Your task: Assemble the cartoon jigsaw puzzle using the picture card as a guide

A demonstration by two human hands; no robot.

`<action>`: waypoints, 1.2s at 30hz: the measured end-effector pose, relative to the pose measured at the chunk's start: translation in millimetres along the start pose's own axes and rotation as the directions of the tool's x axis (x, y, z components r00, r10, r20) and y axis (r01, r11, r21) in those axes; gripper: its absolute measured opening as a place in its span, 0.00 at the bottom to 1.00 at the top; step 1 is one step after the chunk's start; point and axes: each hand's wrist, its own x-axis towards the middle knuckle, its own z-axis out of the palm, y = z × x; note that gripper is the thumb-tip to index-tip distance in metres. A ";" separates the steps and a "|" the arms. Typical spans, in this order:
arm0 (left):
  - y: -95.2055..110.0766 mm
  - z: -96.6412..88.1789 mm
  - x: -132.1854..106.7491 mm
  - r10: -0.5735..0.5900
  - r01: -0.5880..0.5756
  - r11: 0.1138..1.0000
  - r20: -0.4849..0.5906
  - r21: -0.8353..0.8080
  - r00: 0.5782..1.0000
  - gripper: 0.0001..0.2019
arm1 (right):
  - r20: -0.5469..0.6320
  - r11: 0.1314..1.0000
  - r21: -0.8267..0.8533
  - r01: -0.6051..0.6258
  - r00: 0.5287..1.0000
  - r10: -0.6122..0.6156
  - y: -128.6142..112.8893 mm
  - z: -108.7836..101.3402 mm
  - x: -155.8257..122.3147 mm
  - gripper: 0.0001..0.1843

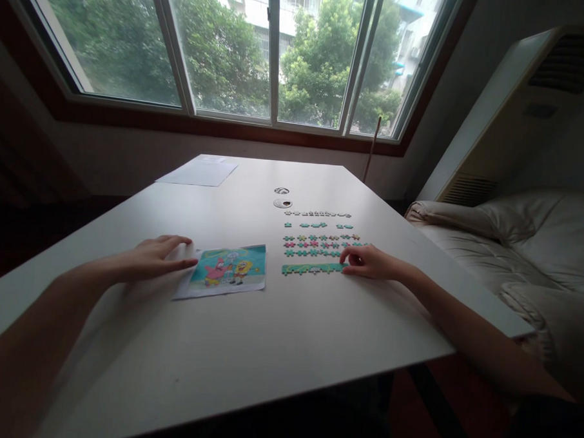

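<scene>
My left hand (157, 258) lies on the table with fingers stretched out, the tips at the left edge of a printed cartoon picture (232, 268) of a pink starfish and a yellow sponge figure. To the right of that sheet is a joined strip of green jigsaw pieces (309, 269). At its right end, my right hand (372, 262) has thumb and forefinger closed on a puzzle piece, which the fingers mostly hide. Just beyond the strip lie rows of loose puzzle pieces (313, 244), green, pink and yellow; farther rows (316, 214) look grey or pale.
Everything lies on a white table (228, 352). Two small round items (283, 204) sit behind the puzzle rows. White paper (200, 172) is at the far left corner. A pale sofa (465, 236) stands at the right, and a window (274, 57) is behind the table.
</scene>
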 end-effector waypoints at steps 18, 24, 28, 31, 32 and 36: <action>12.3 -12.6 -2.8 0.320 -0.313 0.942 0.044 -0.125 0.946 0.31 | -0.005 1.000 0.002 -0.009 1.000 0.009 1.1 0.3 -0.6 0.16; 11.1 -12.2 -1.6 0.323 -0.317 0.941 0.039 -0.118 0.946 0.32 | -0.009 1.000 -0.005 -0.008 1.000 0.008 -0.3 -0.4 -1.1 0.16; 12.1 -12.4 -2.9 0.330 -0.325 0.939 0.030 -0.118 0.943 0.31 | -0.003 1.000 0.010 -0.005 1.000 0.005 -0.1 -0.3 -1.0 0.17; 12.5 -12.1 -3.1 0.335 -0.331 0.937 0.025 -0.116 0.942 0.30 | -0.006 1.000 0.018 -0.008 1.000 0.008 0.7 -0.2 -1.0 0.17; 12.7 -12.1 -3.2 0.337 -0.333 0.936 0.024 -0.116 0.941 0.30 | -0.006 1.000 0.017 -0.008 1.000 0.008 1.2 -0.2 -1.0 0.17; 14.7 -12.9 -4.6 0.342 -0.339 0.933 0.008 -0.118 0.940 0.31 | -0.001 1.000 0.012 -0.004 1.000 0.004 3.4 0.0 -0.7 0.17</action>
